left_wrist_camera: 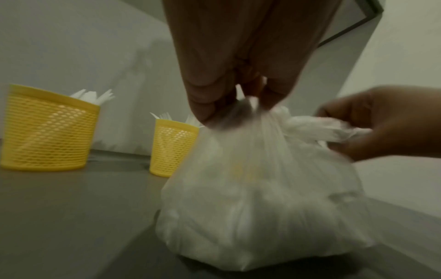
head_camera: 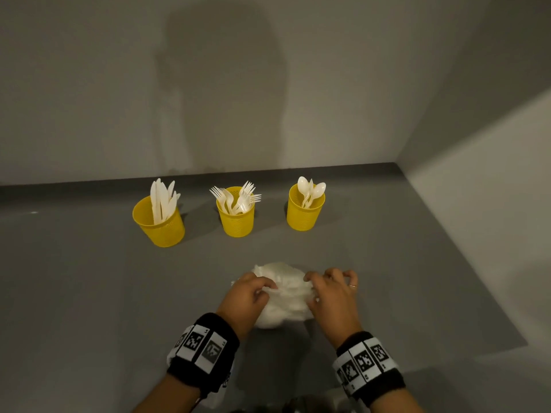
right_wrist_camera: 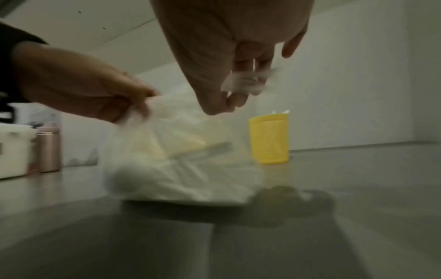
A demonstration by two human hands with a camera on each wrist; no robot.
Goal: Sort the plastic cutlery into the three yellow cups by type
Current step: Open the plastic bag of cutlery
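Observation:
Three yellow mesh cups stand in a row at the back of the grey table. The left cup [head_camera: 159, 223] holds white knives, the middle cup [head_camera: 236, 217] holds forks and the right cup [head_camera: 304, 211] holds spoons. In front of them lies a translucent white plastic bag [head_camera: 283, 296] with white contents. My left hand [head_camera: 253, 290] pinches the bag's top on its left side [left_wrist_camera: 229, 105]. My right hand [head_camera: 331, 289] pinches a twisted strip of the bag's top on its right side [right_wrist_camera: 243, 83]. What is inside the bag is blurred.
Grey walls close the table at the back and on the right [head_camera: 477, 144]. In the right wrist view a white box [right_wrist_camera: 13, 151] and a pink-metal bottle [right_wrist_camera: 48, 149] stand far off to the left. The grey table [head_camera: 89, 293] reaches left of the bag.

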